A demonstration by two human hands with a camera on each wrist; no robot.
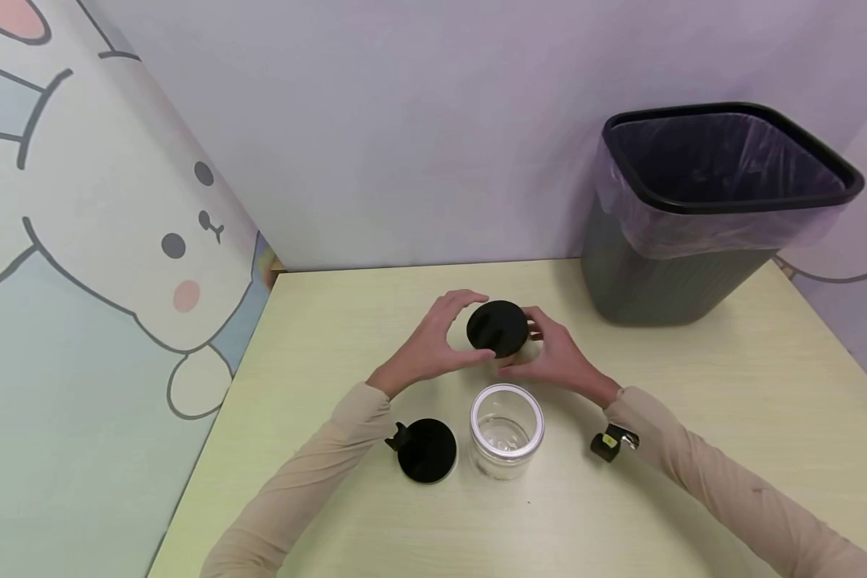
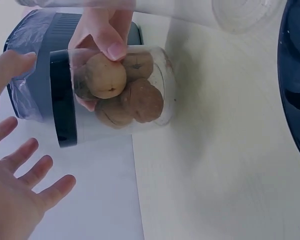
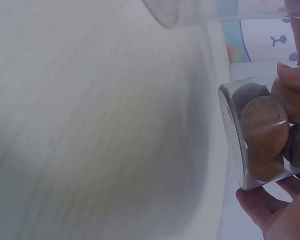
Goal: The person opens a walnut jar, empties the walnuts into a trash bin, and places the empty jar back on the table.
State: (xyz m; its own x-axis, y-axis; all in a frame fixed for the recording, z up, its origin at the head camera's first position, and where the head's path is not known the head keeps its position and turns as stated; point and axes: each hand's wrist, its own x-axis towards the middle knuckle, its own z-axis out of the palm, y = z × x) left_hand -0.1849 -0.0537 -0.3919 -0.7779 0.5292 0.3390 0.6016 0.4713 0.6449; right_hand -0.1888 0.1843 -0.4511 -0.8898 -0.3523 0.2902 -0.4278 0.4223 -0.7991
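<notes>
My right hand (image 1: 558,353) grips the side of a clear jar with a black lid (image 1: 497,327). Inside that jar, in the left wrist view, sit several round brown nut-like balls (image 2: 142,100); their exact kind is unclear. Beside the lid, my left hand (image 1: 433,341) has its fingers spread around it, apart from the jar in the left wrist view. A second clear jar (image 1: 506,464), lidless with a pale rim, stands nearer to me. To its left lies a loose black lid (image 1: 426,451). Whether the gripped jar's base touches the table cannot be told.
A grey bin (image 1: 665,281) with a black rim and a plastic liner stands at the back right of the pale wooden table (image 1: 694,385). Behind the table rises a plain wall (image 1: 405,144). A cartoon-printed wall (image 1: 101,265) runs along the left.
</notes>
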